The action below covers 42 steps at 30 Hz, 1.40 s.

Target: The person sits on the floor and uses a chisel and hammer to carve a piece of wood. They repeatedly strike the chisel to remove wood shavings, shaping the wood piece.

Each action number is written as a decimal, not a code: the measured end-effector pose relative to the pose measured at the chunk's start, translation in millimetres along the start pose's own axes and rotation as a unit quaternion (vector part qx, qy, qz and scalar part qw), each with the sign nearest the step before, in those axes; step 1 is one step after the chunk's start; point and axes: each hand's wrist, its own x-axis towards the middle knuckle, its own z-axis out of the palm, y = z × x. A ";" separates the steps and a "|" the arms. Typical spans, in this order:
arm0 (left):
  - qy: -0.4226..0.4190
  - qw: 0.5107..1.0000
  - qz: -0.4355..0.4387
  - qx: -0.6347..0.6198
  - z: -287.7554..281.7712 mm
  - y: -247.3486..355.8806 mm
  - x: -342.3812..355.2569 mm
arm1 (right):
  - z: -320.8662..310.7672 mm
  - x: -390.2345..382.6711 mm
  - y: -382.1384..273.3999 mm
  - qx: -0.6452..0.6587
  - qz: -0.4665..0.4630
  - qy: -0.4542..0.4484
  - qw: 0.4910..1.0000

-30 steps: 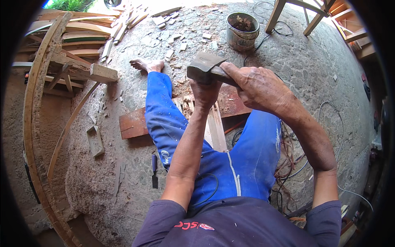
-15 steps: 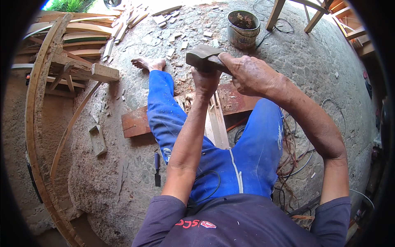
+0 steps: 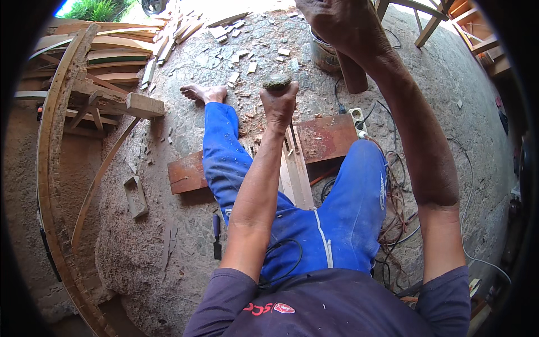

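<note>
My left hand (image 3: 278, 106) is closed around the upright handle of a chisel (image 3: 277, 83), whose worn, frayed top shows above the fist. A narrow dark part of its blade shows beside the hand; its tip is hidden. Below are pale wooden strips (image 3: 293, 174) with slots cut in them, lying between my legs across a reddish-brown board (image 3: 328, 137). My right hand (image 3: 342, 28) is raised at the upper edge, wrapped around a hammer. The wooden hammer handle (image 3: 352, 74) sticks out below the fist; its head is out of view.
A second chisel (image 3: 217, 237) with a purple handle and a small wooden box (image 3: 135, 196) lie on the floor at left. A curved wooden frame (image 3: 48, 146) stands beyond. A bucket (image 3: 324, 53), a power strip (image 3: 358, 122) and tangled cables (image 3: 396, 196) are at right. Wood offcuts (image 3: 219, 33) litter the floor.
The hammer has gone from just over my left fist up and to the right, its head leaving view. My left hand stays on the chisel, whose top is now uncovered.
</note>
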 end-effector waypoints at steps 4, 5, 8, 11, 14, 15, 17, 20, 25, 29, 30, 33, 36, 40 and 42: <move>0.003 1.000 0.013 0.011 -11.6 0.0 -9.5 | 23.2 -51.6 9.1 -0.198 0.135 -0.480 0.844; 0.007 0.999 0.006 0.041 -12.1 4.3 -23.9 | 15.5 -53.0 3.1 -0.149 0.157 -0.500 0.839; -0.022 0.982 0.092 0.162 -12.1 16.2 -61.5 | -5.1 -84.2 24.6 -0.053 0.103 -0.462 0.879; -0.074 0.931 0.276 0.229 -10.2 30.9 -137.9 | -17.5 -133.1 37.8 -0.048 0.162 -0.394 0.903; -0.272 0.912 0.287 0.109 -31.5 36.6 -178.2 | -5.5 -194.6 78.1 -0.104 0.125 -0.378 0.912; -0.356 0.875 0.303 0.126 -41.7 39.5 -179.5 | -6.9 -205.9 80.8 -0.134 0.098 -0.415 0.895; -0.439 0.835 0.302 0.138 -54.5 45.7 -174.1 | -6.1 -224.2 84.3 -0.191 0.038 -0.483 0.854; -0.380 0.893 0.220 0.094 -61.1 86.0 -136.7 | -2.9 -259.5 105.2 -0.164 -0.087 -0.533 0.826; -0.019 0.934 0.322 -0.156 -69.1 220.2 -54.6 | 9.5 -285.2 107.5 -0.099 -0.181 -0.623 0.755; 0.084 0.956 0.265 -0.090 -74.2 198.5 -38.8 | 39.9 -256.5 110.2 -0.126 -0.176 -0.683 0.698; 0.046 0.956 0.274 -0.098 -70.5 185.1 -44.1 | 43.1 -253.0 122.8 -0.150 -0.135 -0.642 0.740; 0.036 0.981 0.187 -0.022 -73.0 117.2 -63.4 | 58.4 -261.7 145.3 -0.147 0.035 -0.507 0.849; -0.011 0.992 0.123 0.032 -59.0 74.7 -81.1 | 65.1 -257.8 137.1 -0.097 0.208 -0.396 0.889; -0.015 0.993 0.102 0.057 -46.3 40.6 -88.3 | 33.3 -253.6 103.5 0.003 0.367 -0.350 0.862; -0.009 0.993 0.095 0.069 -41.1 31.0 -88.2 | 16.0 -271.1 109.8 0.031 0.380 -0.331 0.863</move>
